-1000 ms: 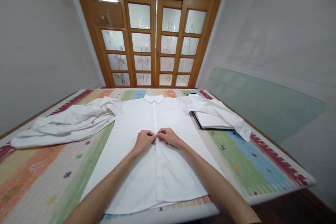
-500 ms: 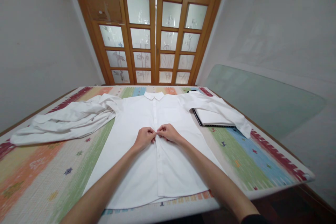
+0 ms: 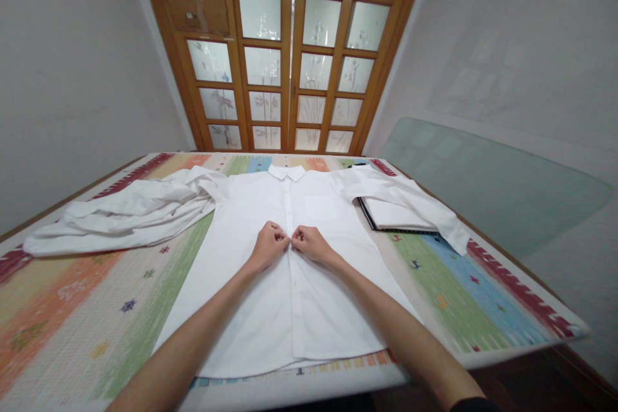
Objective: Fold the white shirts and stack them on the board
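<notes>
Clearly, the biggest thing here is the broad table covered in multicoloured striped cloth, reaching out to either side of the hands. Right under them, the white long-sleeved cotton-looking shirt lies front up, its long axis running away from the person: collar beyond the hands, hem on the near side, forearms slanting across its lower half. Off beyond the right hand, a black-edged white notebook sits partly under a sleeve. That hand and the left hand almost meet, equally near the narrow white button strip, fingertips pinching it; whether they hold a button, I can't tell.
</notes>
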The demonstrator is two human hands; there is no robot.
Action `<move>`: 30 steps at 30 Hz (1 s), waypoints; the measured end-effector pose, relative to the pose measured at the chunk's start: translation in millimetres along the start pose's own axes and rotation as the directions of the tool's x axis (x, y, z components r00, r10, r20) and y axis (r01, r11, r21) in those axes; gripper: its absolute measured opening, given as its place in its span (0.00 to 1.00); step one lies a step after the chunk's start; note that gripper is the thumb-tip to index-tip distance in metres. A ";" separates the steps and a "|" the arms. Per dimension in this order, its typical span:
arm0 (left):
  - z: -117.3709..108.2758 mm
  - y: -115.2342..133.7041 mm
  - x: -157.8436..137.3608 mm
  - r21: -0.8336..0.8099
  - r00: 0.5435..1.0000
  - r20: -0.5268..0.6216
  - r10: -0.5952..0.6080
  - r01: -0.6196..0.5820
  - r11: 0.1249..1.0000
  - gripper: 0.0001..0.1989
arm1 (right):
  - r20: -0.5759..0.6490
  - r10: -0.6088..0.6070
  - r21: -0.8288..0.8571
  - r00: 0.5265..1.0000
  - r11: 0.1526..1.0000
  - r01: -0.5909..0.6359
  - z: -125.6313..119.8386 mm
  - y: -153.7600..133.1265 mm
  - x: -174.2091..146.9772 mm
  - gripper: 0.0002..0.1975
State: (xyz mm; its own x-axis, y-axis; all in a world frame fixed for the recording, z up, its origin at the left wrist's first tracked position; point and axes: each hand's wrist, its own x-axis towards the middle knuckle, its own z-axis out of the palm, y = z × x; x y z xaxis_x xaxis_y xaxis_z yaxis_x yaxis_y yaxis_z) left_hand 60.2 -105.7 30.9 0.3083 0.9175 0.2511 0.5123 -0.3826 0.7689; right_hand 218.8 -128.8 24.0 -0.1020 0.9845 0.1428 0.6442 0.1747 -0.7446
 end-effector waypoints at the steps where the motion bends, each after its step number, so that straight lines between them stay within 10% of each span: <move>1: 1.2 -1.7 0.5 0.000 1.000 0.002 0.002 -0.002 1.000 0.08 | -0.002 -0.026 -0.035 1.000 0.999 0.026 0.4 -0.1 -0.1 0.04; 20: 4.9 -16.8 4.9 0.132 0.997 -0.031 0.077 -0.072 0.989 0.02 | 0.052 -0.028 -0.099 0.998 0.995 0.033 -6.2 0.3 2.8 0.04; 30: 1.3 -14.6 -7.6 0.220 0.950 0.043 0.308 -0.310 0.925 0.09 | -0.001 -0.232 -0.574 0.973 0.796 0.189 -8.5 1.8 -23.6 0.12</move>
State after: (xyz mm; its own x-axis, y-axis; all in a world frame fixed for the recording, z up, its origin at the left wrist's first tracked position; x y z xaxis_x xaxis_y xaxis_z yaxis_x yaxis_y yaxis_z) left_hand 51.4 -107.2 17.0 0.4856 0.7495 0.4500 0.5544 -0.6620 0.5044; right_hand 228.8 -151.9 24.8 -0.2478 0.9172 0.3121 0.9291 0.3162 -0.1916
